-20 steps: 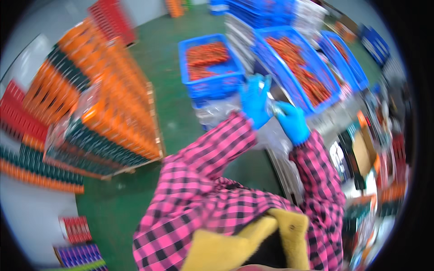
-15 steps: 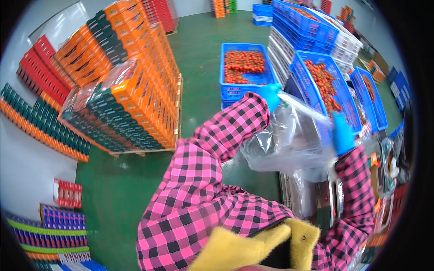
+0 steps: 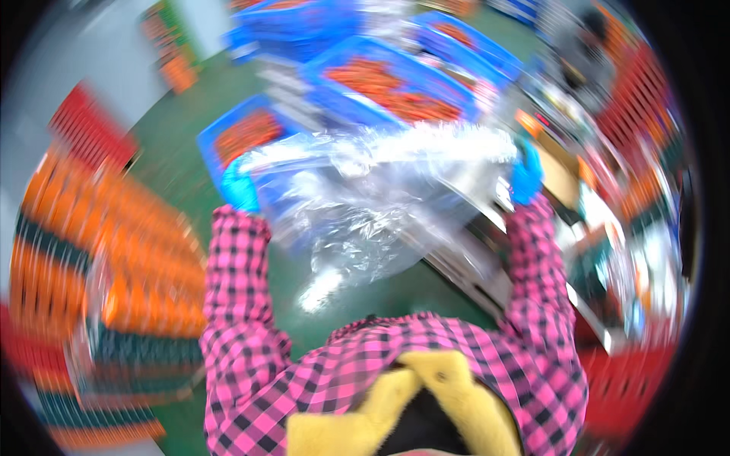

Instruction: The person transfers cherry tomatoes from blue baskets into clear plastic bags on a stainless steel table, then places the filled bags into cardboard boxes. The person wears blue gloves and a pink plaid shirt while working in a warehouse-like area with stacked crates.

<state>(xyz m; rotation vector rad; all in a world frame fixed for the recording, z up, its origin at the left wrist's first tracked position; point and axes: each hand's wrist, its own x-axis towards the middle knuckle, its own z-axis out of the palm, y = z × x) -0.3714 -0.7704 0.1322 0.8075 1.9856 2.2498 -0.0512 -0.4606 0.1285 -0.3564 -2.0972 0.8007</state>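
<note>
A large clear plastic bag (image 3: 365,205) is stretched wide between my hands in front of me, its lower part hanging loose over the green floor. My left hand (image 3: 241,186), in a blue glove, is closed on one end of its upper edge. My right hand (image 3: 526,173), gloved alike, grips the other end. Just beyond the bag stands a blue crate (image 3: 315,72) of small red tomatoes (image 3: 395,91). A smaller-looking blue crate (image 3: 207,144) with tomatoes is next to my left hand. Motion blurs much of the picture.
Stacked orange and dark green boxes (image 3: 144,258) stand at the left, with red crates (image 3: 91,125) behind. More blue crates (image 3: 304,30) are at the far side. To the right is a cluttered workbench (image 3: 563,163); a person (image 3: 585,57) is beyond it. Red crates (image 3: 627,387) stand near right.
My view has swung to the right, so the box stacks and crates sit further left. My hands have spread apart, and the bag is now pulled out wide between them.
</note>
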